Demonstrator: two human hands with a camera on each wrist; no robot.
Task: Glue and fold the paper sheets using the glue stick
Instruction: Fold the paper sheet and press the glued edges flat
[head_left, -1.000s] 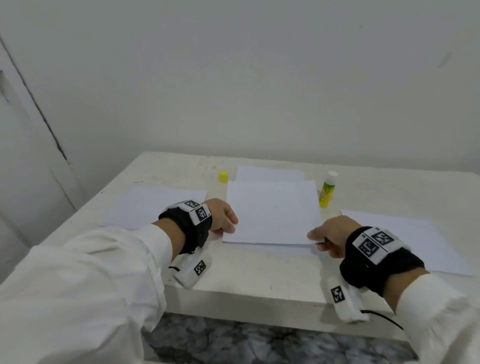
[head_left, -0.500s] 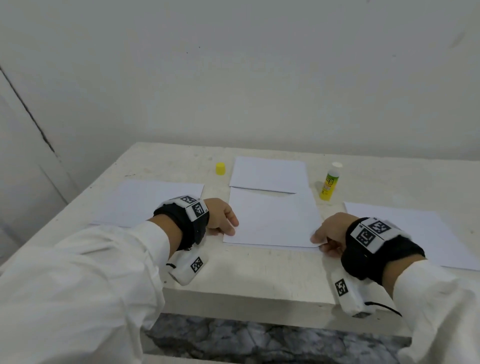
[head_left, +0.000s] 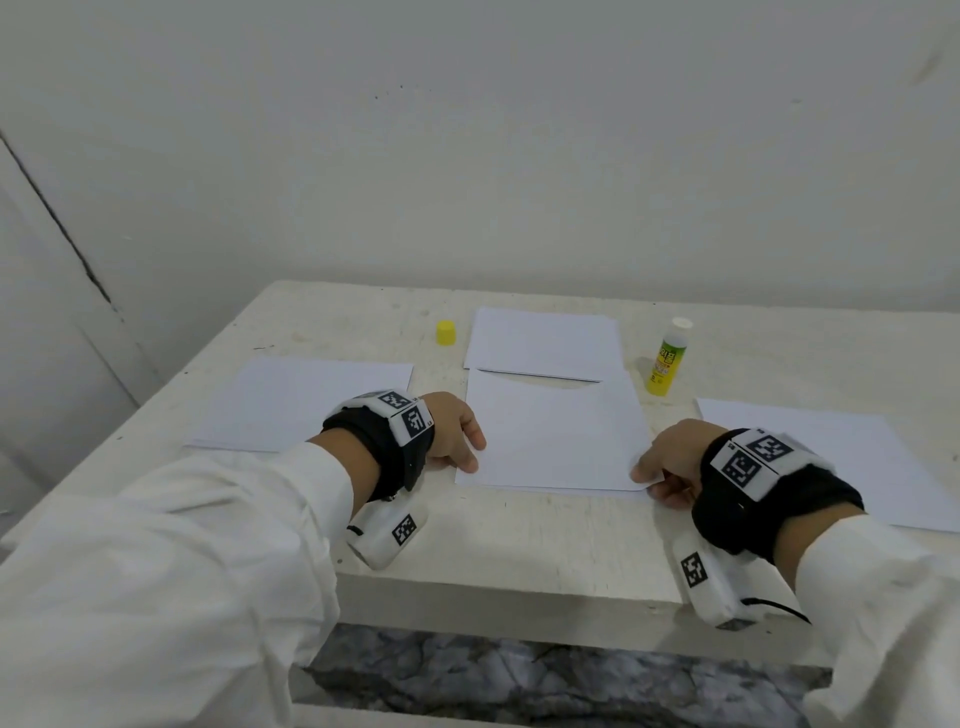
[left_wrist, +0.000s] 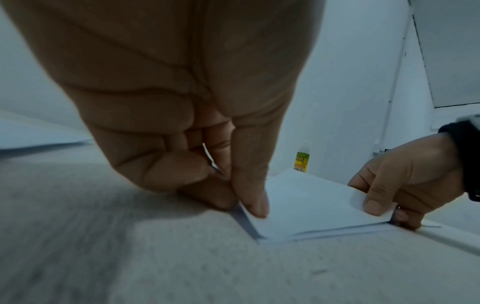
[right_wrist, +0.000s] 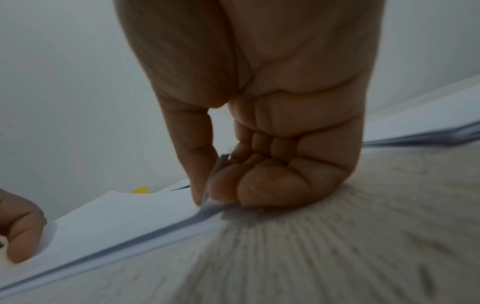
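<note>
A white paper sheet (head_left: 550, 431) lies at the middle of the table, over another layer that shows along its near edge. My left hand (head_left: 470, 457) pinches its near left corner (left_wrist: 255, 214) between thumb and fingers. At the near right corner, my right hand (head_left: 644, 473) pinches the sheet (right_wrist: 116, 222) the same way, thumb on top. The uncapped glue stick (head_left: 667, 358) stands upright behind the sheet's far right corner, apart from both hands. Its yellow cap (head_left: 445, 332) sits at the far left of the sheets.
Another sheet (head_left: 543, 340) lies just behind the middle one, partly under it. More sheets lie at the left (head_left: 301, 400) and the right (head_left: 831, 457). The table's front edge (head_left: 519, 587) is close below my wrists. A wall stands behind the table.
The middle sheet has come toward me, uncovering more of the sheet behind it. Both hands keep their hold at its near corners.
</note>
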